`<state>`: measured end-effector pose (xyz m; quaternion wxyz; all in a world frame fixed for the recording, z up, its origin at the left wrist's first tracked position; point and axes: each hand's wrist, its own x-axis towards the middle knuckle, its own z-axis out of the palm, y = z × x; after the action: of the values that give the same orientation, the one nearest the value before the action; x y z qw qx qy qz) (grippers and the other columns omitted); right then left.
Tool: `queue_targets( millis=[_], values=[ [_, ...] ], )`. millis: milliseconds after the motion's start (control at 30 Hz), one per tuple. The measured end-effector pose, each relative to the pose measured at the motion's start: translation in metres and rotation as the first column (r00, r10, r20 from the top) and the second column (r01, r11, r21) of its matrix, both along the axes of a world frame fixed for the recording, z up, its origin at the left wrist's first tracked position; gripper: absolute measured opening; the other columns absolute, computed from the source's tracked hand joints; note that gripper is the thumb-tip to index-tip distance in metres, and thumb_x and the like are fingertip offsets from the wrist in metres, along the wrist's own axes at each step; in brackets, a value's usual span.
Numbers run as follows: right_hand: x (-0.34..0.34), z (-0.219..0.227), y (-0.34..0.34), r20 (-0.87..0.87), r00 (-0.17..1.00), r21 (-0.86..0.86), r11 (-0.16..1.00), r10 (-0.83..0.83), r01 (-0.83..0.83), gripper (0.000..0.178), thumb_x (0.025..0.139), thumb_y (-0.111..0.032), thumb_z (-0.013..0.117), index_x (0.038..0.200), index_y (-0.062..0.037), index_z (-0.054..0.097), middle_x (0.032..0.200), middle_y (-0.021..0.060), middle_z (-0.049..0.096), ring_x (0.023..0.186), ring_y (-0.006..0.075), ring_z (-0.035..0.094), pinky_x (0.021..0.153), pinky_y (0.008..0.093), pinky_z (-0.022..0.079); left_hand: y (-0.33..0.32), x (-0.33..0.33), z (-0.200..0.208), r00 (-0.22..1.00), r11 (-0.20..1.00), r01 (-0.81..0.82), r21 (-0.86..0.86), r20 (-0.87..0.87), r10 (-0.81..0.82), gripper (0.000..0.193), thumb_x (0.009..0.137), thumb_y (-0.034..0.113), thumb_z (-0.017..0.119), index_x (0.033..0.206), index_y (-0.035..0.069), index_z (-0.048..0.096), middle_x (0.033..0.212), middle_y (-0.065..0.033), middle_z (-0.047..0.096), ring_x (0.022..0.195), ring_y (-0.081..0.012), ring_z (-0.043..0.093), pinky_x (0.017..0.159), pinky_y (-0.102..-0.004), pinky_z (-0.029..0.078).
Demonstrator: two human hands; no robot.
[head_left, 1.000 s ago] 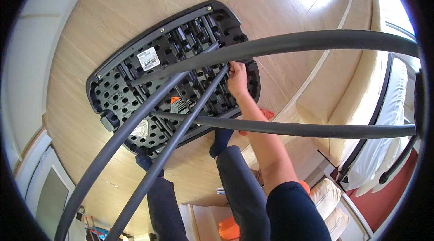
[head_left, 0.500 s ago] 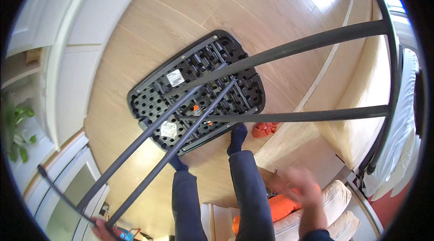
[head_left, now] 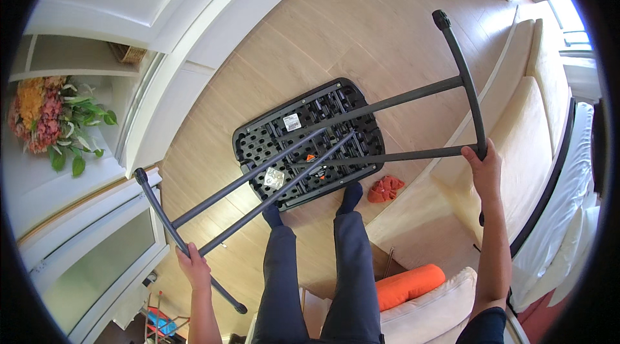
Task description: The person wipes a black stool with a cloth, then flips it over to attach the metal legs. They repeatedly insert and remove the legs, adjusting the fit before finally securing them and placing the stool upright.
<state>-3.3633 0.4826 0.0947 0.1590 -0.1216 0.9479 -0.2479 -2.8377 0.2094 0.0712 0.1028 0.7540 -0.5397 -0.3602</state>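
An upturned black plastic tabletop (head_left: pixel 258 141) lies on the floor in front of my feet, its ribbed, perforated underside showing. Two dark metal leg frames stand up from it, spreading to either side. My left hand (head_left: pixel 194 265) is wrapped round the foot bar of the left leg frame (head_left: pixel 223 199). On the other side, my right hand (head_left: pixel 484 166) grips the lower end of the right leg frame (head_left: pixel 413 95) near its foot bar. A clear plastic bag of small parts (head_left: pixel 274 179) and an orange-and-black item (head_left: pixel 314 163) rest on the underside, beside a white label (head_left: pixel 292 122).
A crumpled red cloth (head_left: pixel 386 189) lies right of my foot. Along the right runs a cream sofa (head_left: pixel 516 124); an orange bolster (head_left: pixel 410 286) sits on a cushion behind me. White cabinets (head_left: pixel 97 241) and a shelf with flowers (head_left: pixel 48 115) line the left.
My right hand has risen from beside the bolster and taken hold of the right leg frame. The view has shifted, and both foot bars now show more fully.
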Motion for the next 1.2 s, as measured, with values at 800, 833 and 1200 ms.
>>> queue_targets(
  millis=[800, 833, 1200],
  values=[
    [-0.015, -0.02, 0.016, -0.09, 0.996, 0.086, 0.996, -0.02, 0.027, 0.053, 0.087, -0.048, 0.058, 0.072, 0.0022, 0.058, 0.056, 0.0062, 0.045, 0.056, 0.016, 0.042, 0.054, 0.0338, 0.037, 0.004, 0.017, -0.016, 0.99, 0.983, 0.14, -0.115, 0.01, -0.14, 0.02, 0.094, 0.019, 0.049, 0.092, 0.0, 0.044, 0.066, -0.0073, 0.051, 0.047, -0.0158, 0.046, 0.045, -0.0305, 0.039],
    [-0.013, -0.014, 0.012, -0.078, 0.997, 0.092, 0.995, -0.024, 0.031, 0.053, 0.087, -0.049, 0.058, 0.072, 0.0022, 0.057, 0.055, 0.0067, 0.046, 0.056, 0.0168, 0.043, 0.054, 0.0341, 0.038, 0.003, 0.024, -0.021, 0.985, 0.975, 0.169, -0.147, 0.052, -0.163, 0.021, 0.094, 0.019, 0.049, 0.092, -0.001, 0.045, 0.067, -0.0097, 0.052, 0.05, -0.0194, 0.048, 0.047, -0.0326, 0.04],
    [0.0, 0.014, 0.02, 0.094, 0.994, 0.015, 0.999, 0.051, -0.052, 0.042, 0.088, -0.041, 0.058, 0.083, -0.0001, 0.056, 0.058, 0.0102, 0.049, 0.055, 0.0214, 0.047, 0.054, 0.0362, 0.039, 0.002, 0.026, -0.02, 0.893, 0.949, 0.264, -0.172, 0.415, -0.173, 0.049, 0.094, 0.027, 0.048, 0.121, -0.014, 0.043, 0.099, -0.0318, 0.06, 0.089, -0.043, 0.061, 0.076, -0.0438, 0.048]
  ],
)
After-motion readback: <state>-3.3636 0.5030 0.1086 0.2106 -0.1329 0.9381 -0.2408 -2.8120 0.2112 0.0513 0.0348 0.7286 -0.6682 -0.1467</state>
